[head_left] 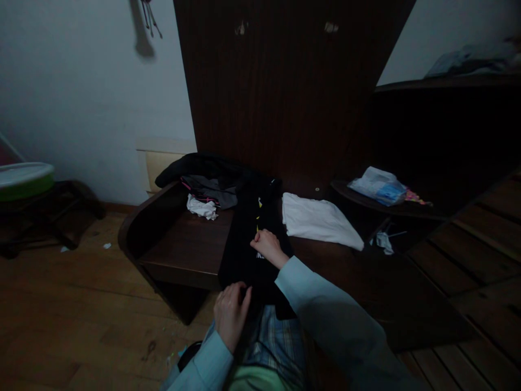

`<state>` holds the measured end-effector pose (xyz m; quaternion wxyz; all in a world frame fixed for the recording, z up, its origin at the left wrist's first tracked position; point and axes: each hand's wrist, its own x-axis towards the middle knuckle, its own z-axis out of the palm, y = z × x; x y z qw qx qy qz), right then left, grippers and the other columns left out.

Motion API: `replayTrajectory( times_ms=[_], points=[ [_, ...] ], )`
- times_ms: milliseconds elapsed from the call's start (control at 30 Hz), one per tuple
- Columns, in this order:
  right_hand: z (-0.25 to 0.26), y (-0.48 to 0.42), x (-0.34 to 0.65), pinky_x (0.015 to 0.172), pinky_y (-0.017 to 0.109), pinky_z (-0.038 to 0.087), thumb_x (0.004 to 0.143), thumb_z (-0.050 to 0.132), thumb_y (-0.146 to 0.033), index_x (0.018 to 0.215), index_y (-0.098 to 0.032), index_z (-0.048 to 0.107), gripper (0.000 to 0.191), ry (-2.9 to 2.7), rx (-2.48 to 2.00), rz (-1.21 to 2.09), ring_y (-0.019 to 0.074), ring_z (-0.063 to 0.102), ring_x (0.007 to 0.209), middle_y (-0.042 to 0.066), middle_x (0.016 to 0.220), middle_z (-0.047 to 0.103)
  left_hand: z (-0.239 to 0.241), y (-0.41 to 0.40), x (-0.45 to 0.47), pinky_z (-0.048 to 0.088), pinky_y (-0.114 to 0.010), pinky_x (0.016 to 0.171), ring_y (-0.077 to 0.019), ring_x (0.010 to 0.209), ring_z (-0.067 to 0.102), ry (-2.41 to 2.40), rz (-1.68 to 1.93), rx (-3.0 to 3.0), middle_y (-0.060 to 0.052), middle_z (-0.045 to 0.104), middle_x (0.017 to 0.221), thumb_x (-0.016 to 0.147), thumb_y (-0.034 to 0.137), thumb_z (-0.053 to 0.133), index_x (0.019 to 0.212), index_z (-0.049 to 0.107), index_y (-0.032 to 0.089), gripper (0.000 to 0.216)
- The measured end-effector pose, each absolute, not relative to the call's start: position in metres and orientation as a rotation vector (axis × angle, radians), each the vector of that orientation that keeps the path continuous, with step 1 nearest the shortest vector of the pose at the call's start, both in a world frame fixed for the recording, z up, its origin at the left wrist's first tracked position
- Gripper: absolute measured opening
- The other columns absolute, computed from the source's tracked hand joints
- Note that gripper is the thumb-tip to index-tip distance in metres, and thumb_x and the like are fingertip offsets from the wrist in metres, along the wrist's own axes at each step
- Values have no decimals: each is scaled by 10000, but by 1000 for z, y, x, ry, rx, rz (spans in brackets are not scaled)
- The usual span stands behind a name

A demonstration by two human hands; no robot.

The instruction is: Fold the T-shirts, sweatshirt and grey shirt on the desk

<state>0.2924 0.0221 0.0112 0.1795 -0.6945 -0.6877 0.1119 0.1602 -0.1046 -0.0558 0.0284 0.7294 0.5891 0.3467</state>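
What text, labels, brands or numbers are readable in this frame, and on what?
No text is readable.
Black garment: white print beside the right hand, partly covered, too blurred to read.
Blue and white packet: any print too small to read.

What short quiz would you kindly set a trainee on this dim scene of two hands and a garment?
1. True or false: the folded white cloth lies left of the long black garment with yellow marks.
2. Fill in: the left hand sits at the black garment's ___ edge (near/far).
3. The right hand rests on: A the black garment; B the white cloth; C the left hand.
Key: 1 false; 2 near; 3 A.
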Motion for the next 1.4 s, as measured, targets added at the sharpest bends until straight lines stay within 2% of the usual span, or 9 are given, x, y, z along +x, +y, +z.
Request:
replayTrajectory(
  times_ms=[300,433,600,800,967,1067,1200,1300,1400],
  points=[
    [12,31,292,601,279,422,592,599,-255,641,-139,633,131,-2085,-1913,355,238,608,755,128,813,636,-48,-103,160,352,-292,569,-153,553,529,1821,997,2240,5,551,553,774,257,453,675,547,204,146],
    [8,36,303,553,232,407,574,599,-217,525,-170,570,75,-1854,-1751,620,163,589,635,31,610,611,-24,-108,150,351,-302,586,-165,594,523,1800,948,2292,1,545,581,725,211,459,624,503,206,110],
    [2,38,310,417,180,351,610,523,-171,570,-179,516,41,-1380,-1422,1138,77,468,406,-68,423,474,20,-105,137,363,-300,636,-168,698,519,1743,947,2453,-23,576,728,707,177,445,653,489,202,74],
    [0,39,307,439,149,357,568,527,-130,575,-168,478,63,-1191,-1158,1354,40,456,419,-91,457,469,57,-101,145,360,-313,662,-189,747,491,1630,465,2739,-37,550,770,722,152,457,723,521,185,72],
    [-4,40,308,413,146,334,537,497,-61,594,-184,431,150,-1240,-1203,1302,40,414,377,-125,407,409,41,-96,169,383,-329,713,-205,816,509,1234,65,2843,-69,561,845,709,151,511,787,536,163,83],
    [-6,41,307,419,154,353,567,506,-75,601,-180,448,125,-1275,-1266,1218,40,419,383,-117,443,428,26,-90,167,394,-304,705,-177,776,523,1202,175,2764,-42,565,811,774,191,464,778,529,178,66],
    [-6,39,306,422,169,376,593,583,-125,614,-172,482,114,-1360,-1313,1117,46,452,396,-94,507,465,15,-80,138,411,-286,687,-164,750,528,1496,512,2568,-25,554,781,843,243,371,784,515,193,163],
    [-6,37,307,423,170,381,626,567,-115,670,-169,534,77,-1428,-1347,999,37,464,395,-67,613,534,5,-70,114,429,-318,705,-194,787,528,1730,731,2449,-45,556,821,835,311,399,857,516,186,172],
    [-5,36,308,459,177,405,679,522,-111,808,-183,602,168,-1500,-1382,931,45,484,411,-52,641,575,-7,-62,102,443,-343,731,-212,817,532,1740,863,2388,-55,570,854,809,309,440,927,515,185,187]
  ],
)
